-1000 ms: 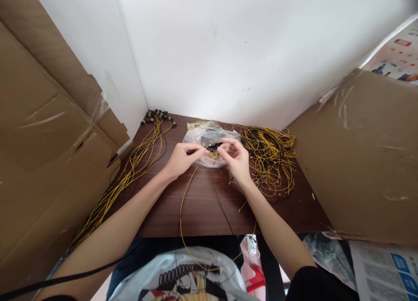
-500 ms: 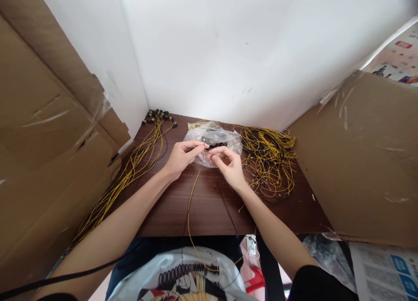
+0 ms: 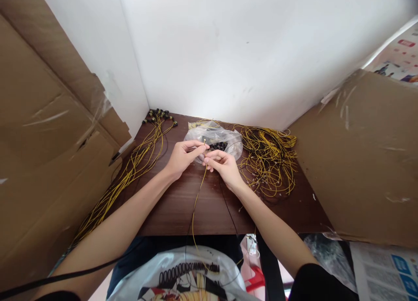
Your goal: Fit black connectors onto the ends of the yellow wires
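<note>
A thin yellow wire (image 3: 196,201) runs up from my lap into both hands over the middle of the table. My left hand (image 3: 187,157) pinches it close to its upper end, where a small pale tip stands above the fingers. Just below, my right hand (image 3: 222,165) has thumb and forefinger closed on the same wire. Behind the hands lies a clear plastic bag (image 3: 230,138) with small black parts (image 3: 218,146) in it. A thin black wire (image 3: 228,201) hangs down beside the yellow one.
Yellow wires with black connectors (image 3: 160,115) stretch along the left side of the brown table (image 3: 163,218). A tangled heap of yellow wires (image 3: 271,162) lies at the right. Cardboard panels (image 3: 355,162) flank both sides, and a printed white bag (image 3: 186,257) covers my lap.
My right hand has moved down and left from beside the tip, closing on the yellow wire below my left hand. The lower wire has swung slightly right. My left hand barely moved.
</note>
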